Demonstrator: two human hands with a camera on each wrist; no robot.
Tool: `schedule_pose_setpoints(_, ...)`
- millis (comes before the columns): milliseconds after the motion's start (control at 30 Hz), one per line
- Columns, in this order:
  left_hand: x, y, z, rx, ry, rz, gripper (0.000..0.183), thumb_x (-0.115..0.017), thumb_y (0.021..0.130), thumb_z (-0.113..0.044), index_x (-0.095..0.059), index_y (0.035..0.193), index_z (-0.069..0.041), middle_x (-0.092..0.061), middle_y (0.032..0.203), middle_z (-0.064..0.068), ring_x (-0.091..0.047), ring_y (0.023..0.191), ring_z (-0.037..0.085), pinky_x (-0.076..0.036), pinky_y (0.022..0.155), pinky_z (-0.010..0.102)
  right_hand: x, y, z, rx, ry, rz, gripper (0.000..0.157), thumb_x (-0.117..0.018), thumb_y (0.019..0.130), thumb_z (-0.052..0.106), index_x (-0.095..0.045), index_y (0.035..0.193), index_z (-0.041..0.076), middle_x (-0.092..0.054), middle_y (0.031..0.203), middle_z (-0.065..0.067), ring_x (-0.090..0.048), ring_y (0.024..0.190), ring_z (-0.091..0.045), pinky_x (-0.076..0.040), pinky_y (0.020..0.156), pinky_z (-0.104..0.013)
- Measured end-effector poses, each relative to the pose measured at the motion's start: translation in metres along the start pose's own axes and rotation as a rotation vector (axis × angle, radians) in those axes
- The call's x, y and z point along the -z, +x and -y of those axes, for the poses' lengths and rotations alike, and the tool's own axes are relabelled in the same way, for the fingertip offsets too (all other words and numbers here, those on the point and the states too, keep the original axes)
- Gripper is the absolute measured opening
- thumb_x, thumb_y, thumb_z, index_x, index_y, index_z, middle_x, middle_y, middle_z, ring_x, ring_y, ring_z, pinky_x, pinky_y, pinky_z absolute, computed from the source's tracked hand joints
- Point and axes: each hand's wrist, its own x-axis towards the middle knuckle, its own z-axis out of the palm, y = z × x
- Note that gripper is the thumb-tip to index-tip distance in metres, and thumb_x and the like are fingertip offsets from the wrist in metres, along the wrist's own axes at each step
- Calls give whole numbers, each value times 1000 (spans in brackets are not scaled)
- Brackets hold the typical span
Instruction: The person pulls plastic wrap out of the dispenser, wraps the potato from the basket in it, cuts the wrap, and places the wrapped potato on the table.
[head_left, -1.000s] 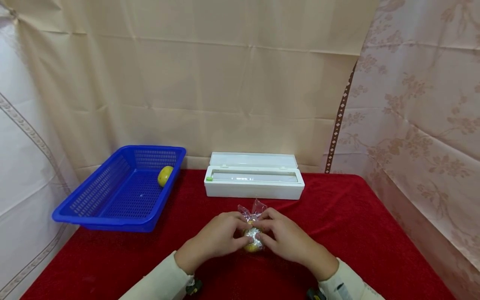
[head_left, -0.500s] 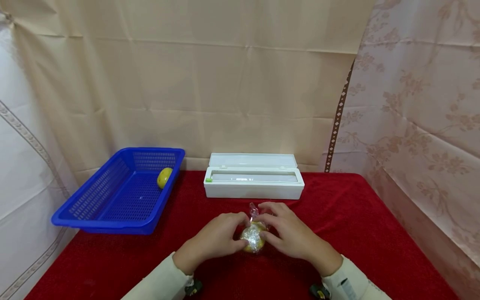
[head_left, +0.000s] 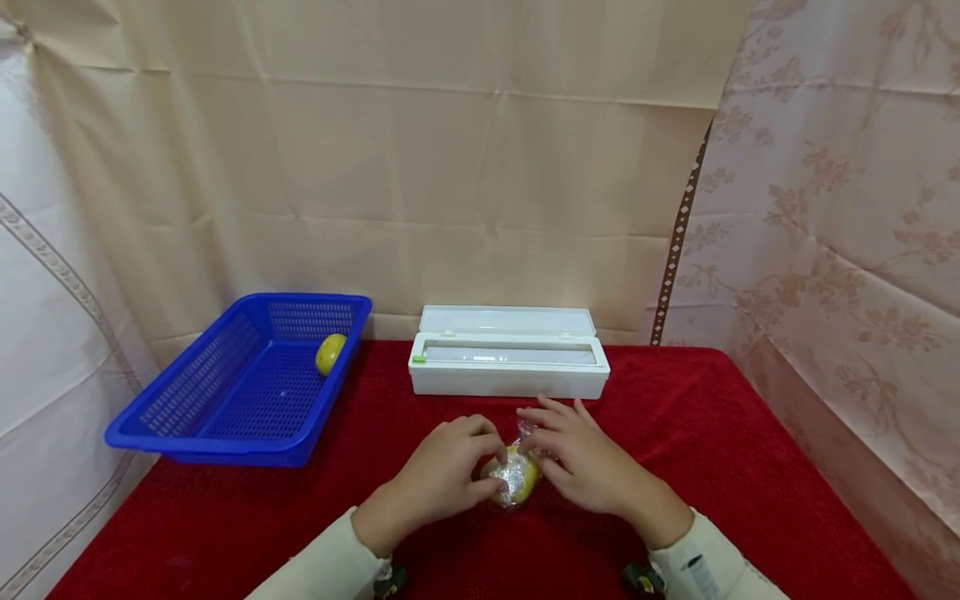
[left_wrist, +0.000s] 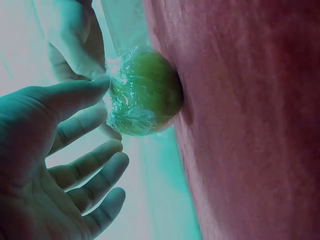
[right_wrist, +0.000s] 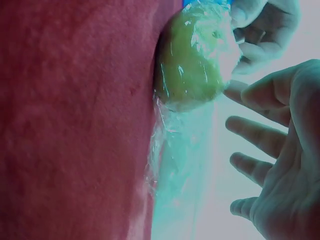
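Note:
A round yellow fruit (head_left: 527, 476), partly covered in crinkled cling film (left_wrist: 131, 107), rests on the red cloth between both hands. My left hand (head_left: 447, 471) holds it from the left, thumb and forefinger on its wrapped top, the other fingers loosely bent. To its right is my right hand (head_left: 588, 457), fingers spread, with a fingertip right at the fruit's side in the right wrist view. A loose tail of film (right_wrist: 159, 150) trails from the fruit along the cloth, below the right hand.
A white cling film dispenser (head_left: 510, 383) with a raised lid and a green slider stands behind the hands. At the left sits a blue plastic basket (head_left: 202, 454) with another yellow fruit (head_left: 330, 354) inside. Curtains hang behind and beside the table.
The right hand has moved off the fruit's top toward the right and its fingers have spread. The fruit has shifted slightly right and more of it shows. The left hand stays on it.

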Motion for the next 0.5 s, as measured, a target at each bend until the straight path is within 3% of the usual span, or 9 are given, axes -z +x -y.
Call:
schedule_pose_setpoints(200,1,1,3,19,-15,-18,10,-82,87,-26,-75,95,-27,-64,105,-11,-57,93,6,-50,85,33,4,0,-5,-35,55,54,25,-64,95,9,-74,104,30,-62,146,1,-34,153,-34,-8,117,-78)
schedule_pose_setpoints(300,0,1,5,34,-15,-24,8,-79,88,-18,-77,93,-24,-63,100,-10,-57,85,4,-51,79,27,6,0,-7,-37,78,76,31,-62,93,4,-74,102,30,-65,140,1,-42,148,-35,-8,116,-80)
schedule_pose_setpoints(400,-1,2,5,51,-15,-20,8,-77,89,-14,-79,93,-21,-64,94,-10,-56,79,2,-51,71,22,8,0,-8,-8,86,87,38,-60,90,-3,-76,102,29,-69,134,-1,-52,138,-33,-16,115,-78)
schedule_pose_setpoints(500,-1,2,6,54,-17,-8,9,-75,90,-16,-81,96,-19,-66,93,-10,-57,79,1,-51,71,21,9,0,-10,48,82,82,44,-58,89,-9,-79,104,26,-73,127,-2,-60,127,-26,-32,115,-66)
